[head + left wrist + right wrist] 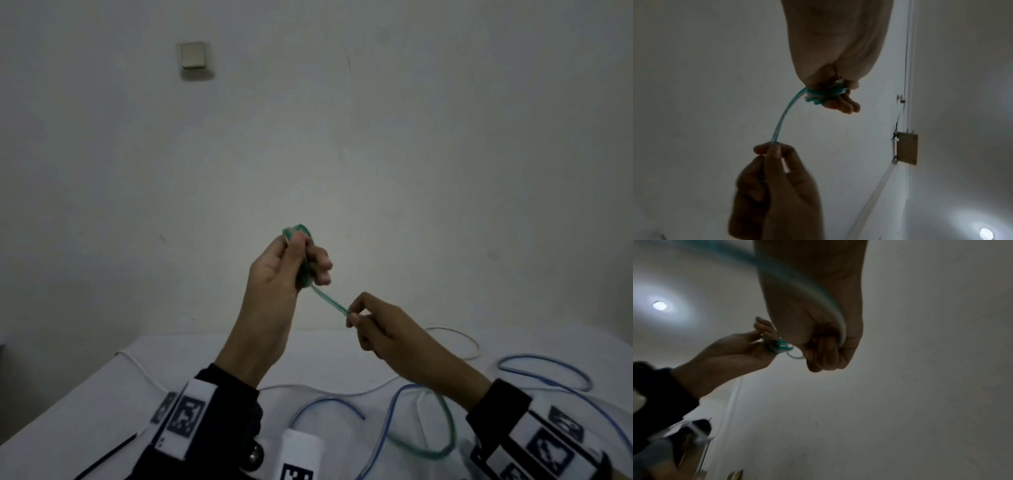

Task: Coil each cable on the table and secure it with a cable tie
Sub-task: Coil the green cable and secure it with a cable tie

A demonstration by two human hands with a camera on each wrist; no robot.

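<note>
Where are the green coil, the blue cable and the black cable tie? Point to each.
green coil (297, 230): head view, top loops above the left hand's fingers.
blue cable (544, 359): head view, far loop on the table.
black cable tie (113, 453): head view, mid strap.

Dark sleeves (236, 387) cover both forearms. Each wrist carries a white band (186, 416) printed with black square fiducial markers; 1 metal snap (255, 455) shows.
</note>
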